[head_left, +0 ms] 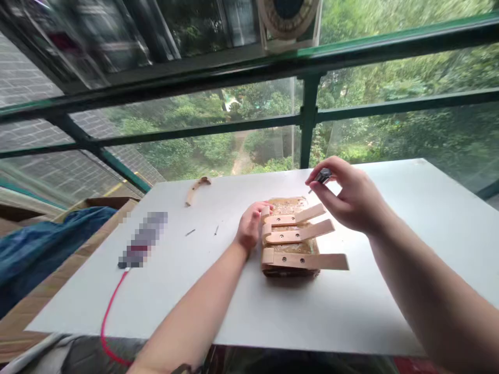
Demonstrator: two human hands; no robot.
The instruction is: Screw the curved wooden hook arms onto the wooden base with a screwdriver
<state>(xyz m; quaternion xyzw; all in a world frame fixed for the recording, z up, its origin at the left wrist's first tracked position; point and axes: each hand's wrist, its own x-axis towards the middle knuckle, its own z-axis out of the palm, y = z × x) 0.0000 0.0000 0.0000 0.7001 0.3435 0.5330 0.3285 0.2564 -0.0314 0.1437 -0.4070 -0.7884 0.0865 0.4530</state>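
Observation:
On the white table lies a brown block (290,206) wrapped in shiny clear tape. Three wooden strips (290,237) are fixed across it, each with two dark screws (297,235); their right ends stick out past the block or tilt up. My left hand (249,226) holds the block's far left side, its fingers curled beside the farthest strip. Above and to the right of the block, my right hand (349,195) is closed around a small screwdriver (323,176) with a dark handle. Its thin tip points down to the left, apart from the strips.
A curved wooden piece (195,191) lies near the table's back edge. Two small screws (216,229) are left of my left hand. A blurred-out phone-like device (146,236) has a red cable (107,311). A cardboard box (39,306) with blue cloth stands left; a green railing (310,119) is behind.

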